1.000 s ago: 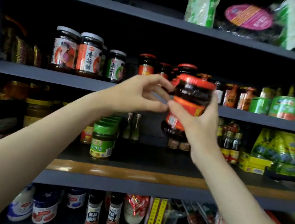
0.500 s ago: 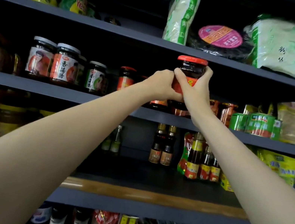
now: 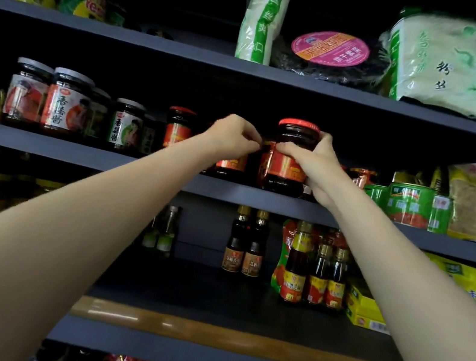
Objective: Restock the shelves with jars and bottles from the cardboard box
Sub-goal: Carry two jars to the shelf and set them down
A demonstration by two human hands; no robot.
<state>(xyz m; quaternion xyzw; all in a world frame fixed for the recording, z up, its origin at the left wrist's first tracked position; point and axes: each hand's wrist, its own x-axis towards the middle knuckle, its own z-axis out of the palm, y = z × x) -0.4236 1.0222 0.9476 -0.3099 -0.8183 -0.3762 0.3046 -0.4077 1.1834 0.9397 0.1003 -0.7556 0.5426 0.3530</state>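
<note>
While both bare arms reach up to the middle dark-blue shelf board [image 3: 77,148], the right hand [image 3: 312,165] grips a dark glass jar with a red lid and red label [image 3: 291,158], thumb across the label on its near face and fingers wrapped round the far right side. That jar stands upright, long axis vertical, red lid uppermost, label facing the camera; its base appears to sit at the front edge of the shelf, though contact cannot be confirmed. The left hand [image 3: 233,136] is just beside the jar on its left, fingers curled inward with the tips drawn toward the thumb; whether anything is pinched between them cannot be told, and it appears apart from the glass. Behind and left of the held jar stand similar red-labelled dark jars [image 3: 179,128], upright. Further left on the same shelf is a row of white-lidded jars with pictorial paper labels [image 3: 67,104]. To the right are green tins [image 3: 409,204]. On the shelf below stand brown sauce bottles with yellow caps [image 3: 246,242], upright. Above, pale noodle packets in green-printed wrappers [image 3: 442,60] rest on the top shelf.
</note>
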